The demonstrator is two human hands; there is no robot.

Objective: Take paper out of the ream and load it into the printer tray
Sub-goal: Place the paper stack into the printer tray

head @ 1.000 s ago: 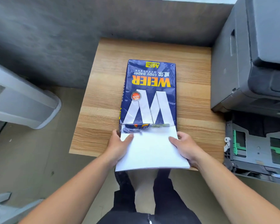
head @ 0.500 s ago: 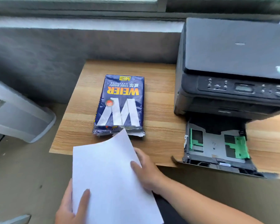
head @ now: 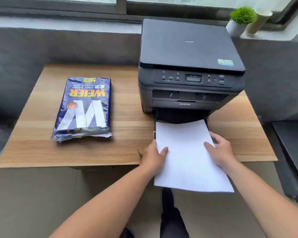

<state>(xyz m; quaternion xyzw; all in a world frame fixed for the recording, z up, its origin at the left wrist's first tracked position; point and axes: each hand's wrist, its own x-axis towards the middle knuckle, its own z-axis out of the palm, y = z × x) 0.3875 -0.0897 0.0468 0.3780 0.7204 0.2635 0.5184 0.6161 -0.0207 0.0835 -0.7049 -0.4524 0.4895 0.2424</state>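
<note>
A stack of white paper (head: 187, 155) is held by both hands in front of the dark grey printer (head: 189, 66). My left hand (head: 153, 157) grips its left edge and my right hand (head: 220, 152) its right edge, thumbs on top. The paper's far end lies over the pulled-out printer tray (head: 154, 133), which it almost wholly hides; its near end hangs past the table edge. The blue ream wrapper (head: 83, 107), torn open at its near end, lies flat on the wooden table (head: 127, 134) to the left of the printer.
A small potted plant (head: 239, 21) and a pale cup (head: 258, 21) stand on the window sill behind the printer. A dark piece of furniture (head: 296, 155) is at the right. My legs show below the paper.
The paper came fully out of the ream wrapper and travelled right, from in front of the wrapper to over the printer tray. Both hands now grip its sides. My view swung right and up.
</note>
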